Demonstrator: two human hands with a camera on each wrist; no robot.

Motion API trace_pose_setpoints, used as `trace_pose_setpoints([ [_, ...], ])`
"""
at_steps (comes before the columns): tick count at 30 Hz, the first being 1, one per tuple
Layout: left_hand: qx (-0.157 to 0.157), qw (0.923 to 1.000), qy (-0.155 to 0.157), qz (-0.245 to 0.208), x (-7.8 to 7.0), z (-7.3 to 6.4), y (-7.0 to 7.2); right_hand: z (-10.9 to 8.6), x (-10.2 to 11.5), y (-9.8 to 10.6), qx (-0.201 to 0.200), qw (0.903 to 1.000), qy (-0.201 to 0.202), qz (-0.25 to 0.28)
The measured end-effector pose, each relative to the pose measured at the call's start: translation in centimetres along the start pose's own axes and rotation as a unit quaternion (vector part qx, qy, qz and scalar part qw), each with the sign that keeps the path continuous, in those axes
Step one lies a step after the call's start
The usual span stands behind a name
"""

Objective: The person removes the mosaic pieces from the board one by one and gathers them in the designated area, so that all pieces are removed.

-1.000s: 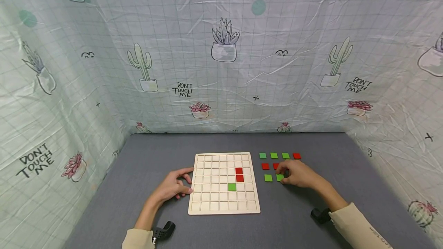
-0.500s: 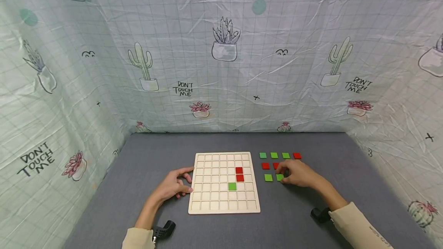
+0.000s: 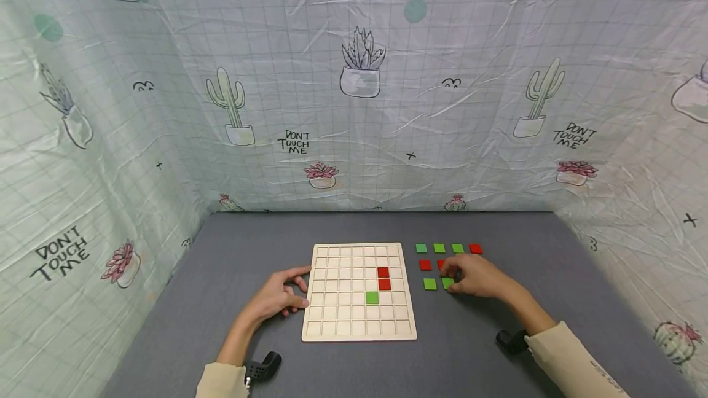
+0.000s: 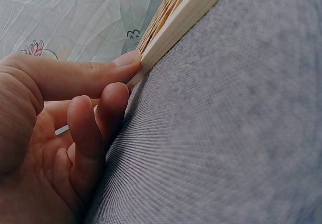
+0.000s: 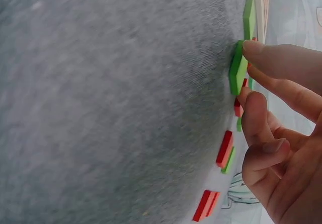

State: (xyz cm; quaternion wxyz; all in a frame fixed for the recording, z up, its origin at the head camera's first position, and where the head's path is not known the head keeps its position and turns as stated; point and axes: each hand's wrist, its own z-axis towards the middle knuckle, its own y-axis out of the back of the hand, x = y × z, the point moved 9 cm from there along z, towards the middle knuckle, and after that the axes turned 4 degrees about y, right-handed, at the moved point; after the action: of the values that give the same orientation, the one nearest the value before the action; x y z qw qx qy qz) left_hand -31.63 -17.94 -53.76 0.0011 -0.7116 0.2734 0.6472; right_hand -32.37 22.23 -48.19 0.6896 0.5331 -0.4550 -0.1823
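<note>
A pale wooden grid board (image 3: 337, 309) lies on the table with two red square tiles (image 3: 384, 284) and one green tile (image 3: 372, 298) in its cells. My left hand (image 3: 273, 297) is at the board's left side, index finger and thumb apart and touching its edge. In the left wrist view the thumb (image 4: 128, 60) presses the board's rim (image 4: 171, 32) while other fingers bend loosely below. My right hand (image 3: 478, 276) rests over the loose tiles. Its thumb (image 5: 256, 50) touches a green square tile (image 5: 237, 70) lying flat, and the index finger reaches past it.
Loose tiles lie in rows right of the board: green tiles (image 3: 439, 248) and a red one (image 3: 475, 249) at the back, a red one (image 3: 424, 265) in the middle, a green one (image 3: 430, 284) in front. A patterned curtain (image 3: 409, 121) surrounds the grey table (image 3: 354, 373).
</note>
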Motion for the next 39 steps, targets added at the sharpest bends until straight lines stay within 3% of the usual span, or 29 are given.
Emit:
trace_pose_setpoints([
  [9, 0.001, 1.0, 0.001, -0.006, 0.0, 0.1, -0.1, 1.6, 1.3, -0.2, -0.009, 0.9999, 0.005, -0.001],
  [19, -0.001, 0.9999, 0.004, -0.01, 0.1, 0.1, -0.1, 5.1, 3.7, -1.6, -0.002, 0.9995, 0.015, 0.026],
  [27, -0.003, 1.0, -0.004, -0.001, -0.1, 0.2, -0.1, 7.6, 6.3, -2.3, -0.004, 0.9976, 0.059, 0.035],
  [39, -0.003, 1.0, -0.005, 0.0, -0.1, 0.1, -0.1, 9.6, 7.3, -3.8, 0.01, 0.9964, 0.069, 0.049],
])
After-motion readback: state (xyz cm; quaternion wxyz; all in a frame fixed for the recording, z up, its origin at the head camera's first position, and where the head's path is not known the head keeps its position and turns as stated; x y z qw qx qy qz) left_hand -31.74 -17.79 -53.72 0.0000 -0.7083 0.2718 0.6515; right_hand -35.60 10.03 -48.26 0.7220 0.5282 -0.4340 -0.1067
